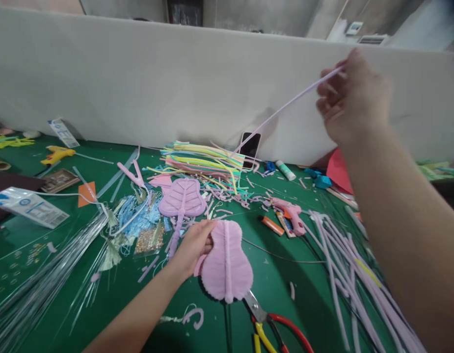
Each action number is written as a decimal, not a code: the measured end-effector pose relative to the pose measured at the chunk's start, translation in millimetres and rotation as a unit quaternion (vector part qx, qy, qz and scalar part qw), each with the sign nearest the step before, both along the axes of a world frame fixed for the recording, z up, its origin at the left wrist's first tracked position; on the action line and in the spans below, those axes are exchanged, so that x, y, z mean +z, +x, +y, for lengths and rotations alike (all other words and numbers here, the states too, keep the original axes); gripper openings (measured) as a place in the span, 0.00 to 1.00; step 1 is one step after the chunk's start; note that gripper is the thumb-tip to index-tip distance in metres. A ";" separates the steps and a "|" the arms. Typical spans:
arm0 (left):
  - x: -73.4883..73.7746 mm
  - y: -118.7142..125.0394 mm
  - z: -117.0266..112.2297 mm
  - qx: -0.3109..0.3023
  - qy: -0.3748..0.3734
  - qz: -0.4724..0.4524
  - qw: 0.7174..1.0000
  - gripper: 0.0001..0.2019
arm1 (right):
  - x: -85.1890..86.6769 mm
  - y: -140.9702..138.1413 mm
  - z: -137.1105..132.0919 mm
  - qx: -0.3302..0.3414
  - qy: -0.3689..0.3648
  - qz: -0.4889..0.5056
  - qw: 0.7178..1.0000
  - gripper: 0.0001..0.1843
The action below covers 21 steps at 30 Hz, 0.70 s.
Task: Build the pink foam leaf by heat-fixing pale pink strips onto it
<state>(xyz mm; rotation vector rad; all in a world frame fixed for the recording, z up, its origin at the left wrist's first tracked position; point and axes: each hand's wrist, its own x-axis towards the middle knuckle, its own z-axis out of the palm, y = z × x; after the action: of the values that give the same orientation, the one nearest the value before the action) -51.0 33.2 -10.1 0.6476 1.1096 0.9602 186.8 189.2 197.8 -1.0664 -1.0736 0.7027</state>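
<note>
My left hand [193,250] is closed on the upper left edge of a lilac fuzzy fan-shaped piece [239,267], which has a ridge down its middle and a scalloped rim. High at the right, my right hand [359,100] pinches one end of a long lilac pipe cleaner [291,101]. The strip slants down to the left, its far end in front of a multicoloured bundle of pipe cleaners [197,159]. A second lilac fan [184,196] with raised veins and a wrapped handle lies beyond my left hand. Scissors [261,314] with red and yellow handles lie partly under the held piece.
A pink glue gun [293,215] and an orange lighter [271,225] lie right of centre. Loose lilac pipe cleaners [335,284] spread at the right. Blue tassels [134,218] and clear sticks [70,264] lie left. A phone [251,147] leans against the white partition [138,83].
</note>
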 end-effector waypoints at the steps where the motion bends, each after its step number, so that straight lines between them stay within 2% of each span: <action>1: 0.6 0.1 0.2 0.003 -0.002 0.001 1.000 0.16 | 7.5 2.6 -7.7 0.018 -0.006 0.017 1.000 0.15; 3: 2.1 0.1 0.3 0.006 -0.003 0.001 1.000 0.15 | 12.0 1.4 -26.7 0.062 -0.023 0.022 0.998 0.15; 4: 2.8 0.1 0.2 0.006 -0.004 0.000 1.000 0.15 | 7.9 -2.8 -37.9 0.084 -0.044 0.018 0.995 0.15; 6: 3.3 -0.1 -0.3 0.004 -0.003 -0.004 1.000 0.15 | -13.6 -17.6 -62.1 0.147 -0.109 0.001 0.983 0.13; 8: 2.7 0.0 -0.9 0.002 0.001 -0.010 1.000 0.15 | -50.4 -37.6 -85.8 0.193 -0.198 -0.035 0.960 0.12; 11: 1.7 0.5 -1.6 0.003 0.015 -0.021 1.000 0.16 | -117.5 -67.2 -113.9 0.274 -0.255 -0.078 0.924 0.18; 13: 1.4 0.9 -1.6 0.012 0.030 -0.024 0.999 0.16 | -156.1 -81.7 -126.2 0.302 -0.308 -0.048 0.901 0.18; 15: 1.3 1.1 -1.2 0.024 0.043 -0.022 0.999 0.15 | -182.0 -90.2 -134.4 0.305 -0.326 -0.009 0.895 0.18; 18: 0.4 0.8 -0.5 0.041 0.053 -0.016 0.998 0.15 | -196.0 -93.0 -141.2 0.272 -0.301 -0.021 0.914 0.13; 21: -0.2 0.4 -0.1 0.052 0.060 -0.012 0.997 0.15 | -192.2 -90.2 -142.3 0.254 -0.252 -0.123 0.926 0.09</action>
<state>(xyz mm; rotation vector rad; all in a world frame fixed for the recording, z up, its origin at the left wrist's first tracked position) -50.6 33.2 -10.3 0.6792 1.0788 1.1272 96.6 46.9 5.6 -1.3495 -1.4553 1.3411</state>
